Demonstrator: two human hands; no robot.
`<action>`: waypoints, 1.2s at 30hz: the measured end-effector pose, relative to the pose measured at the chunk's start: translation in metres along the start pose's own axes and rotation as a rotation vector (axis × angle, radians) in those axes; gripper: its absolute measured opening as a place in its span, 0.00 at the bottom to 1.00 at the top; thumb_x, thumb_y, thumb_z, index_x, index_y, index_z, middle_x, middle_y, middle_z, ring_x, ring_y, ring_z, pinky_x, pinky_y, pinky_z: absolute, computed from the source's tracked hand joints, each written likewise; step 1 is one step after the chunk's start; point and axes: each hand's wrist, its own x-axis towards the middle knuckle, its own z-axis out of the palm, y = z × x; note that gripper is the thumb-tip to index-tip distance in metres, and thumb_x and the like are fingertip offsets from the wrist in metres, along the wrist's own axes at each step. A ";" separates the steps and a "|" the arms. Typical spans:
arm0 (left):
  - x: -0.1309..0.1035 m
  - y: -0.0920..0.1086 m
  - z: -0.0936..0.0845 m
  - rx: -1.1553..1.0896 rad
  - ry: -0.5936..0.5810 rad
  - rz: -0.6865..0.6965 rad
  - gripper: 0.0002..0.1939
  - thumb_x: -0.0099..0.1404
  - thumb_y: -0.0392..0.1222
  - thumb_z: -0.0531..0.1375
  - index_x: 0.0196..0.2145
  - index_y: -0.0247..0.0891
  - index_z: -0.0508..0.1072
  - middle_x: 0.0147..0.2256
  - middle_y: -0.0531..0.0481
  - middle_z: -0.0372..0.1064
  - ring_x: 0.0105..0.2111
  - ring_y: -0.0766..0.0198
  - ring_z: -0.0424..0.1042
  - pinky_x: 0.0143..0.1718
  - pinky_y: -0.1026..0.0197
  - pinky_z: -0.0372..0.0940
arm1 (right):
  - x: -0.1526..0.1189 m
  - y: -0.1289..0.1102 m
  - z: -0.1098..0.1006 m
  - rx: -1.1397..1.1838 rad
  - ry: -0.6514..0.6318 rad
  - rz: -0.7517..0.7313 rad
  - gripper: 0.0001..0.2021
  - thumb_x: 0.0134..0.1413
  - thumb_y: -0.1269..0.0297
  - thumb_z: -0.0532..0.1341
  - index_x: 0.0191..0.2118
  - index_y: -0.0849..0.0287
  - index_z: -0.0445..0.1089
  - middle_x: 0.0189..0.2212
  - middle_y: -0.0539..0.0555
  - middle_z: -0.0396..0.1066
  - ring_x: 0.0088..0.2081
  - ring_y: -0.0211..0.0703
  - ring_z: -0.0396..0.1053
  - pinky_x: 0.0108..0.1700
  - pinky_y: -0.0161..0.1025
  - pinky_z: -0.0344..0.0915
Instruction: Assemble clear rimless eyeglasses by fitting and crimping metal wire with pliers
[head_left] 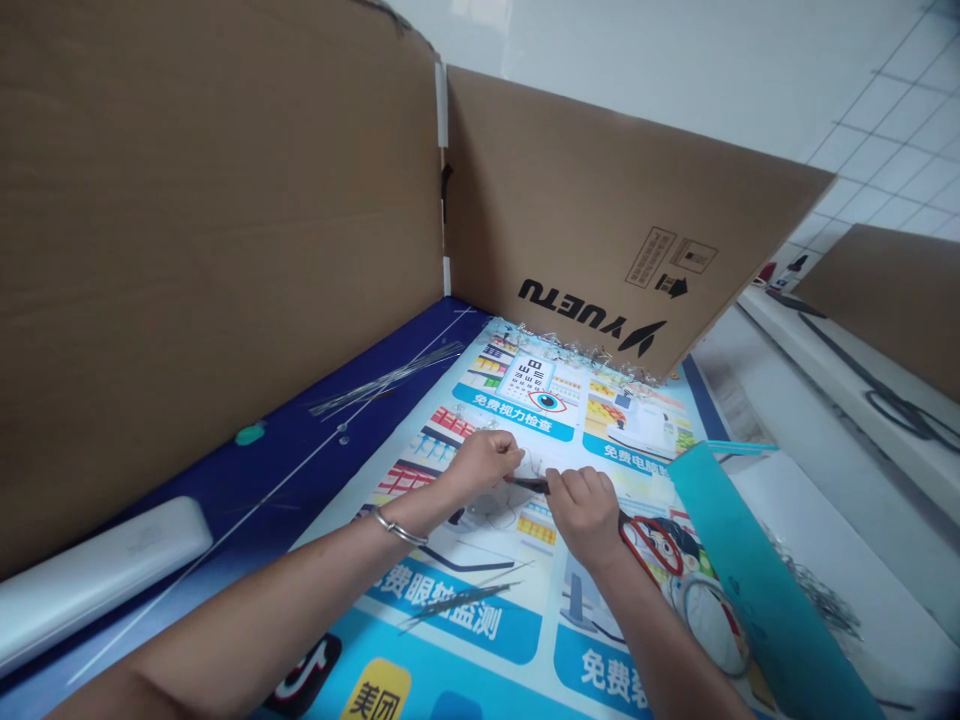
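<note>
My left hand (pixel 487 462), with a metal bangle (pixel 401 528) on the wrist, is closed in a pinch; thin wire shows near its fingertips. Just right of it, my right hand (pixel 585 512) wraps round dark-jawed pliers (pixel 529 484), whose tip points at the left fingers. The rest of the tool is mostly covered by the hand. Below the hands, a bundle of thin straight wires (pixel 465 598) lies on the printed poster sheet (pixel 551 560). A longer wire bundle (pixel 386 380) rests further back on the dark blue part.
Cardboard panels (pixel 225 220) stand at the left and back, with small bent wire pieces (pixel 577 350) along the back one. A teal strip (pixel 772 580), a wire pile (pixel 817 590) and a round clear container (pixel 712 622) lie right. A white bar (pixel 105 575) sits left.
</note>
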 end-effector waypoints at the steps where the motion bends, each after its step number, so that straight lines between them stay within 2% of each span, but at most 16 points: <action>1: 0.000 0.000 0.000 0.009 0.002 0.006 0.14 0.55 0.48 0.53 0.19 0.36 0.64 0.15 0.55 0.63 0.13 0.72 0.57 0.14 0.70 0.50 | 0.000 0.000 0.000 -0.002 0.000 -0.005 0.11 0.54 0.67 0.54 0.43 0.58 0.66 0.26 0.53 0.62 0.31 0.41 0.55 0.34 0.42 0.48; 9: 0.000 0.001 -0.003 0.046 -0.008 0.000 0.13 0.55 0.47 0.53 0.20 0.36 0.65 0.16 0.55 0.65 0.14 0.71 0.59 0.15 0.69 0.51 | 0.001 0.002 -0.003 0.015 0.008 -0.012 0.11 0.56 0.68 0.52 0.44 0.58 0.66 0.27 0.53 0.62 0.32 0.41 0.56 0.34 0.42 0.48; 16: -0.001 0.003 -0.002 0.117 0.013 0.070 0.13 0.54 0.44 0.53 0.17 0.36 0.63 0.14 0.56 0.60 0.16 0.71 0.57 0.18 0.68 0.49 | 0.000 0.000 -0.001 0.000 -0.009 -0.036 0.11 0.55 0.69 0.53 0.44 0.58 0.65 0.27 0.53 0.62 0.32 0.41 0.55 0.34 0.42 0.48; 31: -0.002 0.008 -0.005 0.146 0.018 0.067 0.13 0.54 0.44 0.54 0.16 0.36 0.62 0.14 0.55 0.62 0.17 0.69 0.58 0.19 0.68 0.49 | 0.001 -0.002 -0.001 0.008 -0.029 -0.036 0.10 0.56 0.69 0.52 0.42 0.58 0.66 0.26 0.53 0.61 0.31 0.40 0.55 0.33 0.41 0.48; 36: -0.003 0.012 -0.009 0.253 0.046 0.156 0.14 0.56 0.43 0.53 0.16 0.37 0.63 0.15 0.55 0.61 0.20 0.68 0.59 0.22 0.67 0.51 | 0.003 -0.005 -0.003 0.019 -0.067 -0.011 0.09 0.55 0.69 0.52 0.40 0.59 0.66 0.26 0.53 0.61 0.31 0.41 0.56 0.33 0.41 0.49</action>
